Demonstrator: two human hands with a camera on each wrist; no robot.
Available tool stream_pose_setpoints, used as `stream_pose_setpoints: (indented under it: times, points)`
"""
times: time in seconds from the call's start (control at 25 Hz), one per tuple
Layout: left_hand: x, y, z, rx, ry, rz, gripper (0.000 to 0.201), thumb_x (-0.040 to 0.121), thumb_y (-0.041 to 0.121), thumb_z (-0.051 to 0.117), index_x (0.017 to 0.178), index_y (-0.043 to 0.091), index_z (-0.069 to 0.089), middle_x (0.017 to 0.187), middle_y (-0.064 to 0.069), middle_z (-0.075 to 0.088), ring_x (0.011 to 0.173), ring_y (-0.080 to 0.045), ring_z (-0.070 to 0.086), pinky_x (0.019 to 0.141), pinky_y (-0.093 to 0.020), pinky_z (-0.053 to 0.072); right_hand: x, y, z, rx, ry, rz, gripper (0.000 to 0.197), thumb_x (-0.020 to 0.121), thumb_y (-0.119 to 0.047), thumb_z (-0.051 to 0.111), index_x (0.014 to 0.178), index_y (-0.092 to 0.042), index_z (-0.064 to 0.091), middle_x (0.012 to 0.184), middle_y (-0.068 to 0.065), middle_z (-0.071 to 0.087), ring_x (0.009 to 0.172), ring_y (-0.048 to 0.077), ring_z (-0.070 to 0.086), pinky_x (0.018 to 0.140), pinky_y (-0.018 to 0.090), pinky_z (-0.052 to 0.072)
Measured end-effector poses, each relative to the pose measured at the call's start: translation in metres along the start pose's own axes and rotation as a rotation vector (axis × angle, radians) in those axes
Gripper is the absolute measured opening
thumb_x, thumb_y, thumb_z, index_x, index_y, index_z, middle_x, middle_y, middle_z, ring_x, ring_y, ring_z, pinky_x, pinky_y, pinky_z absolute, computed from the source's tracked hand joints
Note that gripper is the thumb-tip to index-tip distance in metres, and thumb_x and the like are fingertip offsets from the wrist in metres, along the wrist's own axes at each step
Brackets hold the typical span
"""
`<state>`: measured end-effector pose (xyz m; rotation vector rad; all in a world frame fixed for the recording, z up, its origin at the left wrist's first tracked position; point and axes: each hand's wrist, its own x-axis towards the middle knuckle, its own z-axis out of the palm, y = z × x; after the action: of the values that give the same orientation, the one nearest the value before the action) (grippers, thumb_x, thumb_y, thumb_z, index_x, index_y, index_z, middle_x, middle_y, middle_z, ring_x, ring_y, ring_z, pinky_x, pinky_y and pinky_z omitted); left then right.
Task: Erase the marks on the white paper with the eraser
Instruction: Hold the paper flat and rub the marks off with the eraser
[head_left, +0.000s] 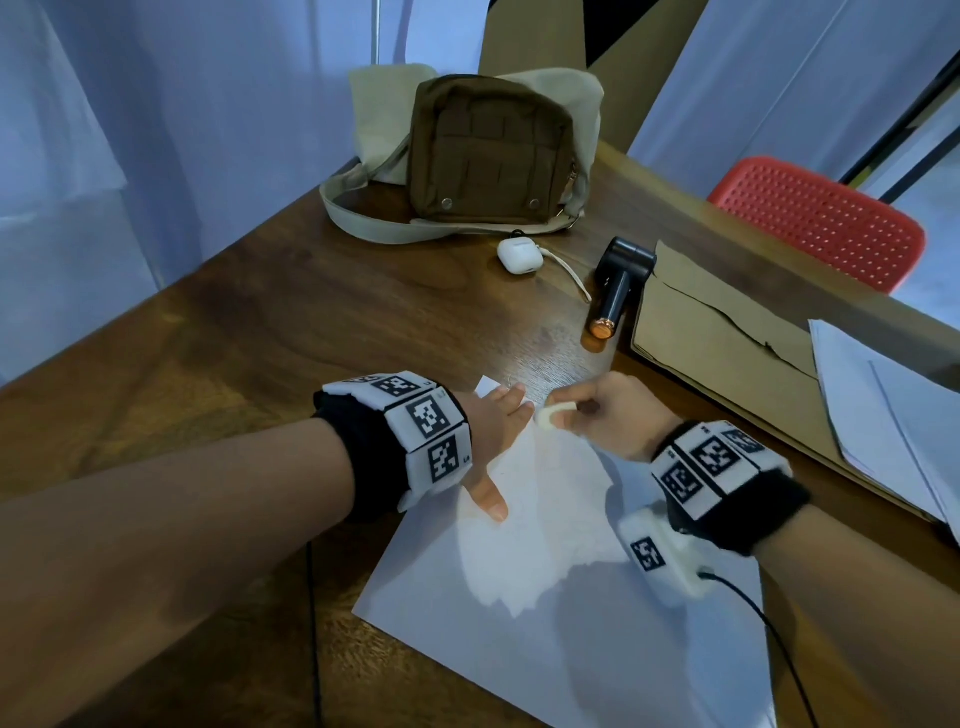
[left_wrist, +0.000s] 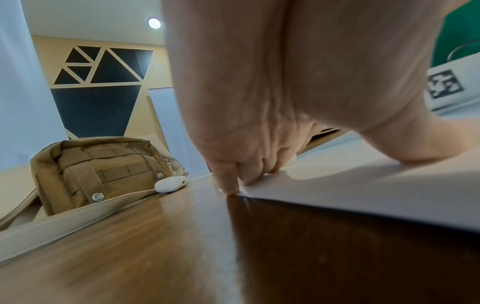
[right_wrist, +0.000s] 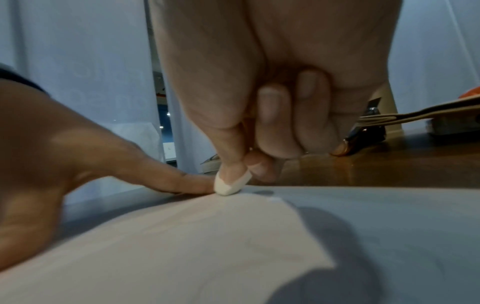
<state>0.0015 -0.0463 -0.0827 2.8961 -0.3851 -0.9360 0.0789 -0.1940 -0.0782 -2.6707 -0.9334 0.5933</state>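
A white sheet of paper (head_left: 597, 623) lies on the wooden table (head_left: 234, 338), its far corner under my hands. My left hand (head_left: 498, 431) lies flat with straight fingers pressing the paper's far corner down, the thumb spread toward me; the left wrist view shows its fingertips (left_wrist: 231, 189) at the paper's (left_wrist: 363, 191) edge. My right hand (head_left: 597, 415) pinches a small white eraser (head_left: 551, 417) between thumb and forefinger. In the right wrist view the eraser (right_wrist: 230, 186) touches the paper (right_wrist: 182, 246) right beside the left forefinger. No marks are plainly visible.
Beyond the paper lie a black and copper handheld device (head_left: 618, 286), a white earbud case (head_left: 517, 255) and a brown pouch (head_left: 488, 150) on a beige bag. A cardboard box (head_left: 727, 343) with papers (head_left: 893, 415) stands right. A red chair (head_left: 821, 218) stands behind.
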Motion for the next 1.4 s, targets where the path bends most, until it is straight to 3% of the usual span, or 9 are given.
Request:
stream_pose_setpoints:
  times: [0.08,0.2,0.52,0.72,0.96,1.12,1.2,1.28,1.4]
  points:
    - [0.0,-0.002,0.0,-0.004,0.007,0.004,0.116,0.079,0.049,0.067,0.148,0.009,-0.017,0.156,-0.009,-0.023,0.146,-0.022,-0.016,0.118,-0.037,0.003,-0.012,-0.001,0.006,-0.053,0.044,-0.051,0.019,0.091,-0.021,0.056,0.103,-0.025,0.07,0.075,-0.007,0.061,0.075,0.005,0.054,0.074,0.018,0.041]
    - [0.002,-0.003,0.002,0.003,-0.002,0.006,0.117,0.079,0.049,0.067,0.148,0.009,-0.017,0.156,-0.009,-0.025,0.145,-0.021,-0.017,0.118,-0.036,0.003,-0.047,-0.001,0.01,-0.057,-0.143,-0.193,0.022,0.089,-0.017,0.058,0.105,-0.024,0.07,0.076,-0.009,0.066,0.065,-0.004,0.055,0.066,0.004,0.036]
    - [0.002,-0.002,0.003,0.006,0.007,-0.002,0.115,0.079,0.05,0.066,0.148,0.01,-0.018,0.156,-0.009,-0.023,0.146,-0.022,-0.016,0.118,-0.037,0.004,-0.016,-0.01,-0.002,-0.15,-0.022,-0.104,0.026,0.092,-0.021,0.054,0.114,-0.022,0.066,0.068,-0.016,0.05,0.071,-0.002,0.052,0.072,0.018,0.038]
    - [-0.003,-0.001,-0.001,-0.039,0.017,-0.005,0.112,0.08,0.045,0.068,0.15,0.013,-0.013,0.157,-0.005,-0.019,0.147,-0.024,-0.005,0.117,-0.038,0.013,-0.038,-0.002,0.0,-0.003,-0.184,-0.137,0.016,0.085,-0.021,0.063,0.096,-0.026,0.073,0.046,-0.017,0.051,0.051,0.0,0.046,0.054,0.007,0.033]
    - [-0.007,-0.001,-0.001,-0.068,0.05,0.034,0.108,0.079,0.043,0.07,0.151,0.016,-0.005,0.158,-0.007,-0.008,0.146,-0.026,0.005,0.116,-0.039,0.018,-0.012,-0.01,-0.003,-0.132,0.006,-0.112,0.038,0.089,-0.021,0.057,0.055,-0.034,0.047,0.051,-0.011,0.041,0.053,-0.001,0.042,0.055,0.02,0.032]
    - [-0.005,-0.001,0.0,-0.06,0.063,0.037,0.106,0.08,0.042,0.069,0.151,0.015,-0.005,0.158,-0.007,-0.01,0.146,-0.025,0.002,0.116,-0.038,0.016,-0.038,-0.008,-0.002,-0.032,-0.214,-0.186,0.04,0.085,-0.018,0.062,0.051,-0.038,0.06,0.042,-0.012,0.046,0.046,0.0,0.044,0.049,0.011,0.029]
    - [-0.002,-0.002,0.002,-0.052,0.056,0.044,0.108,0.08,0.043,0.069,0.151,0.014,-0.008,0.158,-0.005,-0.013,0.147,-0.025,-0.004,0.117,-0.039,0.012,-0.029,-0.009,-0.007,0.022,-0.191,-0.147,0.028,0.086,-0.017,0.062,0.074,-0.041,0.071,0.041,-0.022,0.05,0.046,-0.005,0.046,0.049,0.008,0.034]
    - [0.002,-0.003,0.003,-0.063,0.04,0.057,0.112,0.079,0.044,0.07,0.15,0.013,-0.011,0.159,-0.004,-0.015,0.147,-0.025,-0.011,0.118,-0.04,0.006,-0.011,-0.007,-0.007,0.027,-0.067,-0.113,0.018,0.087,-0.017,0.06,0.098,-0.021,0.073,0.043,-0.024,0.053,0.049,-0.009,0.048,0.05,0.006,0.035]
    - [0.006,-0.006,0.005,-0.06,0.039,0.051,0.113,0.078,0.044,0.07,0.15,0.012,-0.011,0.158,-0.003,-0.016,0.146,-0.025,-0.013,0.118,-0.041,0.004,-0.015,-0.007,-0.003,0.054,-0.077,-0.115,0.02,0.088,-0.015,0.058,0.104,-0.015,0.071,0.047,-0.015,0.052,0.047,-0.01,0.049,0.049,0.005,0.035]
